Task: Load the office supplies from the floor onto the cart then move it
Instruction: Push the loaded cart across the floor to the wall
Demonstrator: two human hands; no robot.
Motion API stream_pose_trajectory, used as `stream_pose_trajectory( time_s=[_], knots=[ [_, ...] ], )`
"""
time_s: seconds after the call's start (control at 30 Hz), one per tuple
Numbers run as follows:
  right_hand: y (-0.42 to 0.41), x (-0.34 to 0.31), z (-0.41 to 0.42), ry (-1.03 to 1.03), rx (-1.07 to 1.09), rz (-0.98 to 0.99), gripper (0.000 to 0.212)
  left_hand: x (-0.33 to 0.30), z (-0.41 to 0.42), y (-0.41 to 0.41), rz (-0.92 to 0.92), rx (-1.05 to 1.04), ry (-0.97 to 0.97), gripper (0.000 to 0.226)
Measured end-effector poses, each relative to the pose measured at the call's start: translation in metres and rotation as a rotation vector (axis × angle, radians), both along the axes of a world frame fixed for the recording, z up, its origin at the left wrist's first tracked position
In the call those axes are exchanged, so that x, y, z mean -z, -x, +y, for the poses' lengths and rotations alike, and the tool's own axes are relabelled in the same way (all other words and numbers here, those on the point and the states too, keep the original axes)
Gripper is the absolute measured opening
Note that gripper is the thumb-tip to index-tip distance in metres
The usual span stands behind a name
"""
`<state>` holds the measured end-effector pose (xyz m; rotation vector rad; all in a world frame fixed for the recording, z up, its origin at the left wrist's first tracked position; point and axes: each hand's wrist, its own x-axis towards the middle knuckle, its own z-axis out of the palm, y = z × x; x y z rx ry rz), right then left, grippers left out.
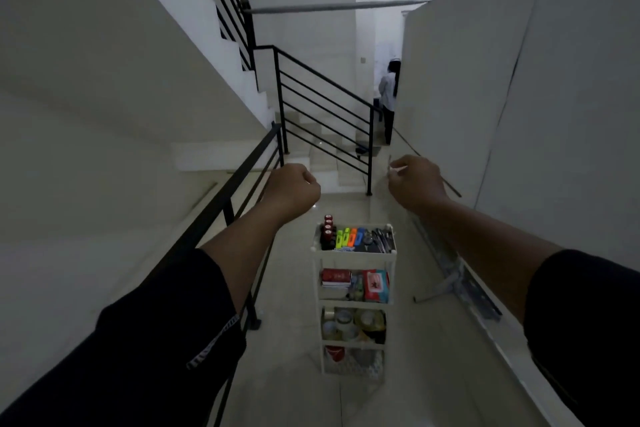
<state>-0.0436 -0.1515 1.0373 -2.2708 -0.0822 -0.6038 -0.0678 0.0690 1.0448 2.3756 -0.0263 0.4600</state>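
Observation:
A narrow white cart [354,255] stands on the tiled floor straight below me, its tiers full. The top tray holds dark red rolls [327,231], coloured highlighters [350,238] and dark pens [380,239]. A red box [336,277] and a wipes packet [375,285] lie on the second tier, with tape rolls [349,324] on the third. My left hand [294,189] is raised above the cart, curled into a fist with nothing in it. My right hand [414,180] is also raised, fingers closed, with a thin pale sliver at the fingertips that I cannot identify. Neither hand touches the cart.
A black metal railing [242,180] runs along the left of the corridor and around the stairs ahead. A grey partition wall [519,114] bounds the right side, with metal bars [460,281] lying at its foot. A person [388,97] stands far ahead past the stairs.

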Motion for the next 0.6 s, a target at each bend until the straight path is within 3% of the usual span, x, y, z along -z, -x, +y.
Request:
stream_pose_trajectory(
  time_s=[0.1, 0.17, 0.3, 0.37, 0.47, 0.6],
  knots=[
    [-0.019, 0.011, 0.009, -0.132, 0.035, 0.084, 0.031, 0.014, 0.008, -0.020, 0.084, 0.004, 0.134, 0.015],
    [-0.029, 0.024, 0.013, -0.198, 0.056, 0.149, 0.019, 0.027, 0.013, -0.032, 0.137, -0.001, 0.206, 0.009],
    [-0.047, 0.066, 0.017, -0.322, 0.114, 0.248, 0.022, 0.072, 0.026, -0.060, 0.269, -0.044, 0.290, 0.018],
    [-0.058, 0.091, 0.018, -0.355, 0.135, 0.301, 0.025, 0.098, 0.030, -0.079, 0.327, -0.068, 0.332, 0.043],
    [-0.079, 0.127, 0.018, -0.352, 0.128, 0.394, 0.023, 0.131, 0.027, -0.105, 0.399, -0.051, 0.348, 0.026],
    [-0.119, 0.172, 0.012, -0.397, 0.163, 0.470, 0.018, 0.176, 0.023, -0.149, 0.498, -0.070, 0.353, 0.025]
  ],
)
